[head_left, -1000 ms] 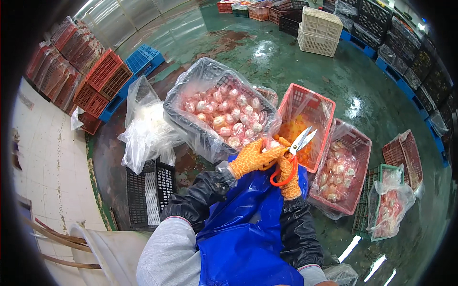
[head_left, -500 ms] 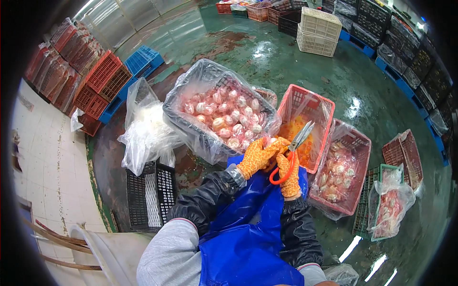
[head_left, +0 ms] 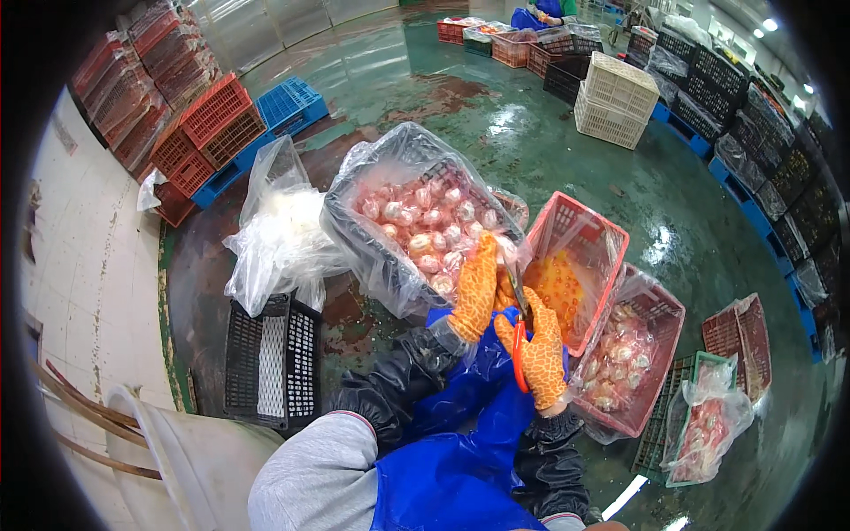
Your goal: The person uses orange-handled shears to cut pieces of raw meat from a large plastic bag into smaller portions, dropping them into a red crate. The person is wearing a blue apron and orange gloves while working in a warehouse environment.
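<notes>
My left hand (head_left: 476,288), in an orange patterned glove, is closed at a small pink-and-white wrapped item (head_left: 506,250) over the near right corner of the dark crate (head_left: 354,265), which holds several similar items under clear plastic. My gloved right hand (head_left: 538,345), just right of it, grips scissors (head_left: 520,358) by the red handle, blades upward beside my left fingers and partly hidden. A red crate (head_left: 593,203) with orange contents lies behind my right hand. A blue apron (head_left: 443,496) covers my front.
Crumpled clear bags (head_left: 274,248) and a black crate (head_left: 252,354) lie left. Bagged crates (head_left: 664,310) sit right. Stacks (head_left: 124,88) line the left, cream crates (head_left: 611,115) and dark stacks (head_left: 788,203) the right. A co-worker (head_left: 536,16) is at the back. A pale container (head_left: 177,478) is lower left.
The scissors swung from pointing up-right to upright beside my left fingers. My left hand rose and turned upright. My view tilted, bringing the co-worker into sight.
</notes>
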`<action>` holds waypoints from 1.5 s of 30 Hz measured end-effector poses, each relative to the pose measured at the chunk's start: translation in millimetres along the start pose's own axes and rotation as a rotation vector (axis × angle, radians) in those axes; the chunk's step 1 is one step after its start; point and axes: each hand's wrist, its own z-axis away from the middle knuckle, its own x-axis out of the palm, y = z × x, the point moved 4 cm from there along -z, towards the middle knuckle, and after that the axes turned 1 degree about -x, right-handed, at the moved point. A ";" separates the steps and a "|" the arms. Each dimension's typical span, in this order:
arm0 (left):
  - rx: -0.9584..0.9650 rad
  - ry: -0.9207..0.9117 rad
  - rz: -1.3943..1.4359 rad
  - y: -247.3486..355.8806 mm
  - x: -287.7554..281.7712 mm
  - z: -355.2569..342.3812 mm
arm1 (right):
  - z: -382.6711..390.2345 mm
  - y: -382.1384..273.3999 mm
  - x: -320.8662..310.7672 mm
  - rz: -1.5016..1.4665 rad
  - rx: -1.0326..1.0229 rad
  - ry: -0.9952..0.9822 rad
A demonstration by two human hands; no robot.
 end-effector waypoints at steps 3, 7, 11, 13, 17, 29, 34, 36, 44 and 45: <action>-0.097 -0.051 -0.303 12.4 9.4 21.0 | 1.0 8.1 3.7 -0.080 0.059 -0.004; -0.155 -0.027 -0.294 5.9 9.0 18.0 | 7.2 2.4 7.4 -0.301 0.212 -0.084; 0.131 0.052 -0.512 -11.4 -8.0 -3.1 | 6.2 0.2 8.9 -0.215 0.222 -0.115; 0.008 0.064 -0.551 -20.3 -10.4 -4.7 | 1.3 7.5 10.7 -0.152 0.179 -0.092; -0.079 -0.044 -0.396 -12.5 2.8 -9.5 | -4.1 24.7 10.9 -0.285 0.369 -0.162; -0.461 -0.165 -0.206 -48.3 -14.9 -43.2 | 15.2 57.5 21.6 -1.154 0.763 -0.347; -0.364 -0.277 -0.202 -59.7 -10.6 -53.3 | 7.0 81.3 27.4 -1.461 0.729 -0.419; -0.365 -0.289 -0.132 -68.1 -0.5 -52.3 | 8.7 90.3 29.4 -1.702 0.767 -0.371; -0.247 -0.225 -0.534 -69.0 29.5 -41.5 | -0.9 108.6 32.9 -1.770 0.834 -0.263; -0.227 -0.256 -0.600 -69.8 28.1 -43.7 | -3.1 110.9 36.2 -1.775 0.795 -0.265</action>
